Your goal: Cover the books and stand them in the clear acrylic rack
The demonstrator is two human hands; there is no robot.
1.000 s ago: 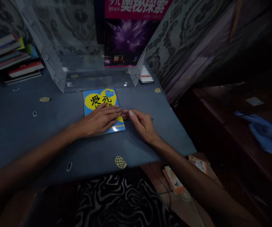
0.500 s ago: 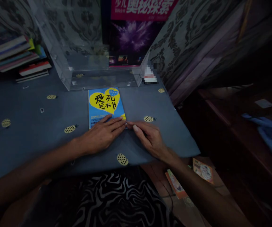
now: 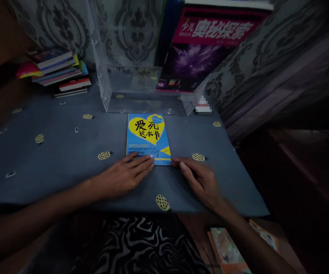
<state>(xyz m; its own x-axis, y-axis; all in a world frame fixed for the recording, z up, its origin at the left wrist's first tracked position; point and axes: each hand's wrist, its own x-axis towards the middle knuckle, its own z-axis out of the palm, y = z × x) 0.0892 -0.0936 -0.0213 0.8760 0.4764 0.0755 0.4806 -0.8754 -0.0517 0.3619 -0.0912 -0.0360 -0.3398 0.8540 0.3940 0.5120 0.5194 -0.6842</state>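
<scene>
A blue book (image 3: 149,133) with a yellow heart and black characters on its cover lies flat and closed on the grey-blue tablecloth (image 3: 67,160). Across its lower left edge rests my left hand (image 3: 126,173), palm down, fingers stretched out over the cover and holding nothing. My right hand (image 3: 200,177) is at the book's lower right corner, fingertips at the edge and thumb apart from the fingers. No object shows in its grasp.
Behind the book stands a clear plastic rack (image 3: 146,104) holding a purple and pink book (image 3: 193,61). Several books are stacked in a pile (image 3: 57,70) at the back left. A white object (image 3: 203,106) sits right of the rack. Booklets (image 3: 229,251) lie below the table.
The camera view has shifted, so the table and book appear further right. My left hand has slid towards the book's lower left, uncovering more of the cover's lower part.
</scene>
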